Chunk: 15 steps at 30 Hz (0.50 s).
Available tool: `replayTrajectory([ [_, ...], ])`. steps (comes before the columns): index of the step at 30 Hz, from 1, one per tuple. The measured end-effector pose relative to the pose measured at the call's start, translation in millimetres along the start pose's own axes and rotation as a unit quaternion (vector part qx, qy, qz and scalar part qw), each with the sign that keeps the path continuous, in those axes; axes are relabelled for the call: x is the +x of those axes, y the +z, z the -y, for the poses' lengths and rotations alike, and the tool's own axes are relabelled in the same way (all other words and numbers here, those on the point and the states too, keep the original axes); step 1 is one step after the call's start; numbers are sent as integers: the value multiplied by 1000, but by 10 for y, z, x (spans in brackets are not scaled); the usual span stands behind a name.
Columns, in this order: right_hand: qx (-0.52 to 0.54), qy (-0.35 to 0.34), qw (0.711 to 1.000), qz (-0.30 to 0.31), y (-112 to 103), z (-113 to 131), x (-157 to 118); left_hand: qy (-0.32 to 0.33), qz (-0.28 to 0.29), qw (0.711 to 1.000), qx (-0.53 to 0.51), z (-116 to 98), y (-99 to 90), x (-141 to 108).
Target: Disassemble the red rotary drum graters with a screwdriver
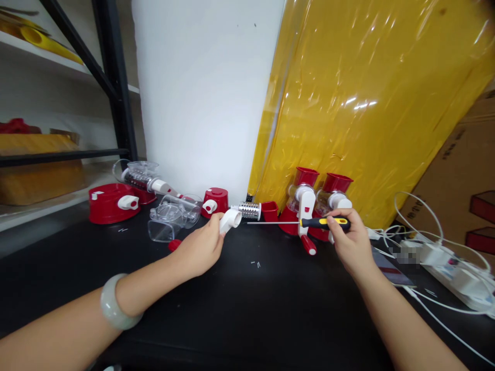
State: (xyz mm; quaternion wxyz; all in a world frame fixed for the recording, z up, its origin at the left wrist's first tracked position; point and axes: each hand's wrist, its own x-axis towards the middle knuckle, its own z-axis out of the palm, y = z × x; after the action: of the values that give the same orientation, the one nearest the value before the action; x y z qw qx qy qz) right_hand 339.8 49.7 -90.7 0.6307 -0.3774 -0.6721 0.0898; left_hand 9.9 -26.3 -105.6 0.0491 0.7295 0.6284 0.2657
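Note:
My left hand (203, 246) is closed around a white crank handle (231, 220), whose round socket end points right. A red knob (174, 245) shows on the other side of that hand, seemingly the handle's grip. In my right hand (350, 239) is a black and yellow screwdriver (323, 223), held level with its thin shaft pointing left. The shaft's tip is a short way right of the handle's socket, apart from it. Beyond the tip lies a metal grater drum (250, 210). Several small screws (256, 264) lie on the black table (247, 309) below.
Two assembled red and white rotary graters (305, 198) stand behind the screwdriver. At left are a red base (112, 203), clear plastic housings (170, 216) and another red base (215, 198). Right, a phone (392, 268), white cables and a power strip (456, 273) crowd the table.

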Motion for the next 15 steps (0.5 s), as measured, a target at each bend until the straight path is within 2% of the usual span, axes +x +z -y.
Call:
replayTrajectory([
  [5,59,40,997,21,21,12,-30,-2,8,1000,-3,-8,-10,-14],
  [15,47,27,998,25,40,19,-58,4,22,1000,3,-25,-11,-25],
])
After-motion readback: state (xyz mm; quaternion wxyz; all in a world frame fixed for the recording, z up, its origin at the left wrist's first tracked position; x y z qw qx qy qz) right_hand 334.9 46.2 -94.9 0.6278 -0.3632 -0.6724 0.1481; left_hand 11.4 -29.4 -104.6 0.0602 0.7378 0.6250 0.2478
